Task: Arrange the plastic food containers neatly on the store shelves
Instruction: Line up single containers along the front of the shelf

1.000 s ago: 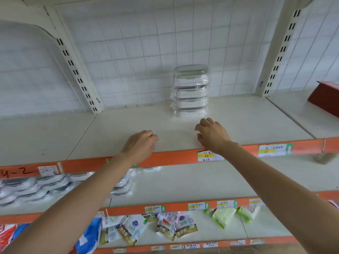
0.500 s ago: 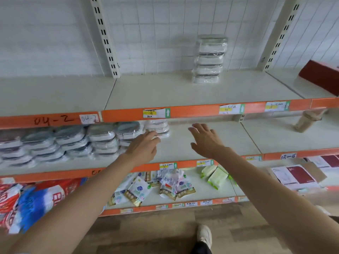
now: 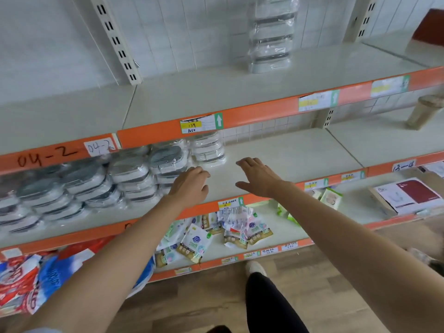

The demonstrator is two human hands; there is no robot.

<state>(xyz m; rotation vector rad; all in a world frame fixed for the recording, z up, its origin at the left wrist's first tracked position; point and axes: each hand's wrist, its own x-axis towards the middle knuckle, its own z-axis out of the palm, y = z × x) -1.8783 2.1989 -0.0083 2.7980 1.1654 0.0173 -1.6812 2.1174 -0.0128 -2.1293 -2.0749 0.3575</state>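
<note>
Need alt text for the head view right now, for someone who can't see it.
Both bare hands, left hand and right hand, reach open and empty over the middle shelf, beside wrapped stacks of food containers crowding its left half. One wrapped stack stands alone on the upper shelf.

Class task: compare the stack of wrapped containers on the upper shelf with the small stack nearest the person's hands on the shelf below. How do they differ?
1. The upper stack stands alone; the lower stack sits at the end of a crowded row.
2. The upper stack is taller, its top cut off by the frame; the lower stack is shorter.
3. Both hands are near the lower stack, neither near the upper stack.

Both hold pale containers in clear plastic wrap.
</note>
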